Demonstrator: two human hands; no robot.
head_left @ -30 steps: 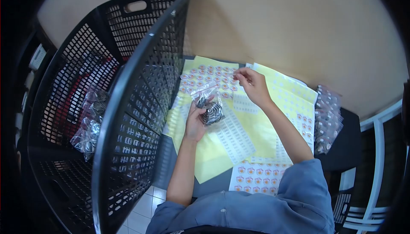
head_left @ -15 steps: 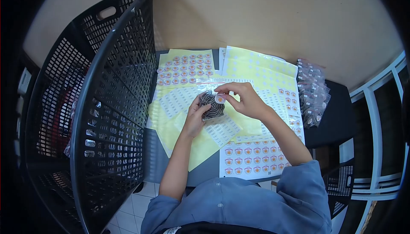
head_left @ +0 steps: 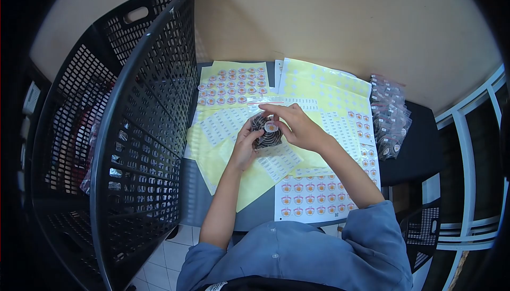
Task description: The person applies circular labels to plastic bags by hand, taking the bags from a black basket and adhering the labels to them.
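A clear plastic bag (head_left: 270,140) with dark, ring-patterned contents is held over the yellow and white sheets. My left hand (head_left: 246,145) grips its left side, thumb on the front. On the bag's upper front lies a round sticker (head_left: 271,126) with an orange centre. My right hand (head_left: 295,123) is at the bag's upper right, its fingers bent around the sticker's edge; whether they still pinch it is too small to tell. Under the bag is a small label sheet (head_left: 279,164) with rows of print.
A tall black perforated basket (head_left: 143,131) stands at the left. Sticker sheets (head_left: 313,198) spread over the dark table (head_left: 196,206). Filled plastic bags (head_left: 388,113) are piled at the right. Behind the table rises a beige wall (head_left: 319,20).
The round sticker has moved slightly left and down onto the front of the bag. My right hand has shifted left, its fingers now reaching over the bag's top.
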